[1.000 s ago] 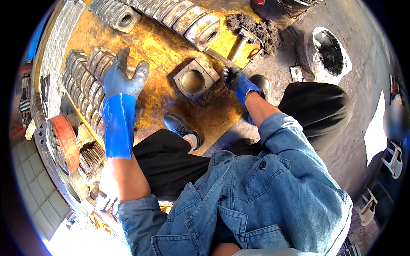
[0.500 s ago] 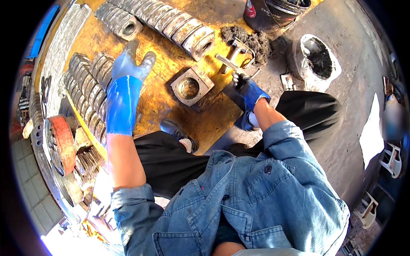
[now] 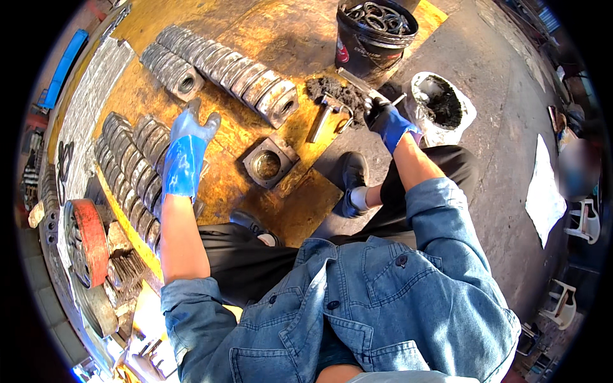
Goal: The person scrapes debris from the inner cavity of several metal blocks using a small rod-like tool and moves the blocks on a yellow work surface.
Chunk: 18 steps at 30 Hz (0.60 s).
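Observation:
My left hand (image 3: 190, 137), in a blue rubber glove with dirty fingertips, hovers with thumb and fingers apart by the end of a short row of metal blocks (image 3: 172, 71). Nothing shows in it. Gripped in my gloved right hand (image 3: 387, 121) is a metal tool with a flat bar (image 3: 357, 83); a thin rod juts out beside the fingers. Between the hands, on the yellow board, lies a square metal block (image 3: 271, 163) with a round bore. A metal tool with a cylindrical handle (image 3: 321, 122) rests near a dark heap of shavings (image 3: 336, 93).
A black bucket (image 3: 372, 54) of metal rings stands at the far right, with a white tub (image 3: 419, 83) of dark material nearer. Long rows of blocks (image 3: 246, 76) line the far side; more (image 3: 128, 156) stand at left by a red-rimmed wheel (image 3: 91, 242). My shoe (image 3: 353, 179) is between.
My right hand has moved right and away from the tool lying on the board, carrying the flat-barred tool. My left hand stays by the blocks. The whole view has shifted.

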Tool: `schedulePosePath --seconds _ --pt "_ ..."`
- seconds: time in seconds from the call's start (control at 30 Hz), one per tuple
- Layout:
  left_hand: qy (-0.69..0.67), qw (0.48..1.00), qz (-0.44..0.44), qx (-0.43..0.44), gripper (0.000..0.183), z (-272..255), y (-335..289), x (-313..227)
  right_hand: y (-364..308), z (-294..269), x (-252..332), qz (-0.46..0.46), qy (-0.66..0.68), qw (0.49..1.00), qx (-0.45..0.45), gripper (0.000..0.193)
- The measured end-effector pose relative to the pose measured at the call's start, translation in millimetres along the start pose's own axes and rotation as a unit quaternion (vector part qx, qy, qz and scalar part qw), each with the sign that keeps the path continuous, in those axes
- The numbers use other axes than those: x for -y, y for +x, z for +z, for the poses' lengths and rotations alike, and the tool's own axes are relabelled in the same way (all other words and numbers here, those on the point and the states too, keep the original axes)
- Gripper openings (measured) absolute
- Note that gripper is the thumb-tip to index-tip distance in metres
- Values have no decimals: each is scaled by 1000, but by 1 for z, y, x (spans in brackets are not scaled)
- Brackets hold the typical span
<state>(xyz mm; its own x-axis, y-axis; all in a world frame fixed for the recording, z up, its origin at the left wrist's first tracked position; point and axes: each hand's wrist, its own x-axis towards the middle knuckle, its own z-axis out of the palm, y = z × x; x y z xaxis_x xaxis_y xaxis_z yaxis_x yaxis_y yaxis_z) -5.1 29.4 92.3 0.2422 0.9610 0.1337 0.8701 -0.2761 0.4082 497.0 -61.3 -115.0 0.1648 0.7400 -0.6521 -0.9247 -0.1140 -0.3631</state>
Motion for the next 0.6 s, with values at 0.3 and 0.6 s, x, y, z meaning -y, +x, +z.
schedulePosePath --seconds 0.3,0.6 --pt "-6 1000 -3 14 72 -2 -11 6 -79 31 116 -130 13 987 -91 20" --pt "-23 999 34 -24 71 23 -14 38 -145 9 244 -130 143 968 -161 10"
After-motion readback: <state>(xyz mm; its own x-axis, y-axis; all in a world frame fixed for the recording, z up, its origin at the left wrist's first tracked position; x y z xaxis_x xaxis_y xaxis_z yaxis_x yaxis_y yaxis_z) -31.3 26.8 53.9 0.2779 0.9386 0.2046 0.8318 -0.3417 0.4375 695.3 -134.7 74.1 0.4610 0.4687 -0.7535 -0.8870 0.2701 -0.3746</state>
